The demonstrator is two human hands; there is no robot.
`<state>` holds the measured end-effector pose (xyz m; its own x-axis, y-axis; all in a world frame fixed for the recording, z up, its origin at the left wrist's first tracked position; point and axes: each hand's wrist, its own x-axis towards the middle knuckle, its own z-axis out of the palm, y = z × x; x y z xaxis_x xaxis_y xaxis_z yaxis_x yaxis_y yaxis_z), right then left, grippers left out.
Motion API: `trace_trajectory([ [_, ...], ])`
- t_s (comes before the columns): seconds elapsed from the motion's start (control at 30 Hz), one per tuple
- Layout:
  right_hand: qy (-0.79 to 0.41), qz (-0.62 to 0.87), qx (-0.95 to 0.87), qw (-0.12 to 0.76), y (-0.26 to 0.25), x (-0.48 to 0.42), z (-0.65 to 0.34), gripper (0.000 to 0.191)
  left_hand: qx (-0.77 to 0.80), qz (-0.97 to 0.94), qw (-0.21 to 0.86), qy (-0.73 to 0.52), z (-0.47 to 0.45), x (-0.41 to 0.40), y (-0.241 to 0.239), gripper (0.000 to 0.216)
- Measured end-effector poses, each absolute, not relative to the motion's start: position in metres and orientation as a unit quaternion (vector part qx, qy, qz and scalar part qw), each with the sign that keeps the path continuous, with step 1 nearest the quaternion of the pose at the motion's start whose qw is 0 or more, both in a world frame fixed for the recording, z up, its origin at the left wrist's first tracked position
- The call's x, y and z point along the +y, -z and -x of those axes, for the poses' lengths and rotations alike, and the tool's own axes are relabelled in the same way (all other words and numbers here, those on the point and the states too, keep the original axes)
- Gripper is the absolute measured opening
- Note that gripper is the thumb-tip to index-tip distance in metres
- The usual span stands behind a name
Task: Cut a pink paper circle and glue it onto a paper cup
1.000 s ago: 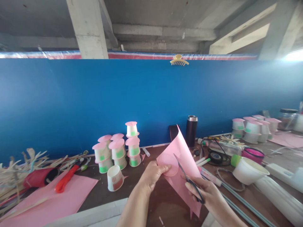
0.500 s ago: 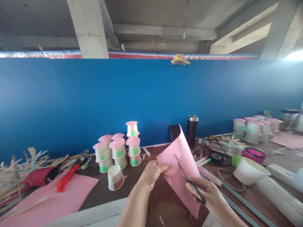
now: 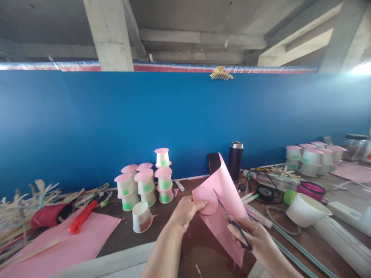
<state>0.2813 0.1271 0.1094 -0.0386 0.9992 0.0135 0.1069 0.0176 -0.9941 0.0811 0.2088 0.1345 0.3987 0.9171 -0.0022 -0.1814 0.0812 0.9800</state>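
Between thumb and fingers, my left hand (image 3: 186, 213) grips a curled sheet of pink paper (image 3: 222, 175). A round pink disc shape (image 3: 210, 201) shows on its left part beside my thumb; whether it is a separate piece lying on the sheet or still joined, I cannot tell. My right hand (image 3: 255, 233) is closed around the handles of dark-handled scissors (image 3: 222, 207). Their blades point up and left, lying at the right edge of the disc. Part of my right fingers is hidden behind the paper.
Left of my hands stand a paper cup (image 3: 142, 217) and stacked cups with pink discs (image 3: 145, 177). A red-handled tool (image 3: 82, 218) lies on pink sheets (image 3: 95, 239). Behind the paper is a black flask (image 3: 235, 160); to the right are a white bowl (image 3: 307, 210) and grey rods (image 3: 292, 247).
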Motion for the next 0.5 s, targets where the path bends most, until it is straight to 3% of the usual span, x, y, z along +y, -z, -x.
trace_trajectory([
  [0.5,-0.482,0.526,-0.494,0.498,-0.1194,0.1246,-0.2745,0.059,0.357,-0.53,0.641,-0.425,-0.0786,0.2114,-0.1311,0.043],
])
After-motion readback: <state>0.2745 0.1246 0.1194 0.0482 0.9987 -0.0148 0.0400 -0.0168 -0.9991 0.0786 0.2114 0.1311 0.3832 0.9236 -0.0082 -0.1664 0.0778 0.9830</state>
